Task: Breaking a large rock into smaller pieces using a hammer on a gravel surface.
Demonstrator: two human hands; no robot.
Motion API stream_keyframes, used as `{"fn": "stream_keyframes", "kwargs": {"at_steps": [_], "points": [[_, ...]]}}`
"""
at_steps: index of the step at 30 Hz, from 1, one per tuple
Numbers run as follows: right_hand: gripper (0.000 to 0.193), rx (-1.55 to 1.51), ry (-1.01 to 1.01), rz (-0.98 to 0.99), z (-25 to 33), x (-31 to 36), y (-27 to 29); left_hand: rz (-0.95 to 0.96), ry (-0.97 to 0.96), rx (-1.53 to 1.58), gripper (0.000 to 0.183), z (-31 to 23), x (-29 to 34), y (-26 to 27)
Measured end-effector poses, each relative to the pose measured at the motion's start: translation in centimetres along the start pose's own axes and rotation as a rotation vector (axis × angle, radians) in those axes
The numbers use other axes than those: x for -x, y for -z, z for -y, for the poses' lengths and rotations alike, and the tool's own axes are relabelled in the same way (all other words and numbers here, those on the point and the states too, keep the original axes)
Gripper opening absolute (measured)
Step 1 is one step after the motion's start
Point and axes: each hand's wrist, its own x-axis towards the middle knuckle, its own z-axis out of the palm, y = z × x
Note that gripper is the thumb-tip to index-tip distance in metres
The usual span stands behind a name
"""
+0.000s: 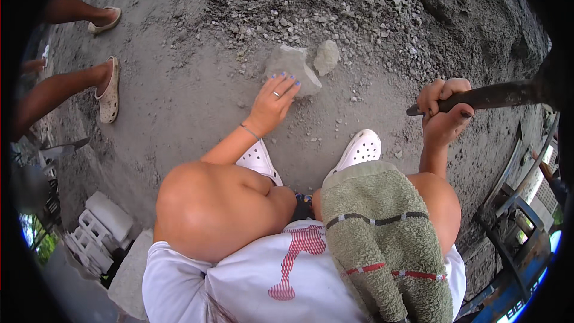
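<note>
In front of my feet a large pale grey rock (291,60) lies on the dusty ground. My left hand (275,101) rests on its near side with the fingers stretched out, not wrapped round it. A smaller rough stone (326,58) sits just to the right of the large one. Off to the right, my right hand (443,106) is closed round the dark handle of a hammer (502,96), raised above the ground. The hammer's dark head is half lost at the picture's rim.
Gravel (359,12) is heaped at the far side. Another person's leg and beige clog (108,93) are at the left. A green towel (382,227) lies over my lap. Concrete blocks (95,233) stand lower left, and a blue metal frame (526,257) lower right.
</note>
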Motion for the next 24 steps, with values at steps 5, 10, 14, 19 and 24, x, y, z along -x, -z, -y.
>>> {"fn": "stream_keyframes", "kwargs": {"at_steps": [5, 10, 14, 19, 24], "points": [[0.033, 0.983, -0.579, 0.376, -12.1, 9.0, 3.5, 0.003, -0.004, -0.025, 0.040, 0.1, 0.2, 0.0], [0.035, 0.804, -0.751, 0.261, -11.7, 9.6, 2.4, 0.013, -0.043, 0.061, 0.039, -1.0, -0.1, -0.5], [0.035, 0.554, -0.717, 0.258, -9.5, 6.2, 1.4, -0.023, -0.010, -0.020, 0.038, 0.1, -0.5, 0.6], [0.050, 0.161, -0.174, 0.102, -0.7, 0.7, 0.1, -0.002, -0.028, 0.001, 0.039, -0.2, -0.3, -0.3], [0.053, 0.168, 0.002, 0.090, -6.3, 3.9, 1.6, 0.020, -0.033, 0.028, 0.040, 0.0, -0.8, -0.5]]}}
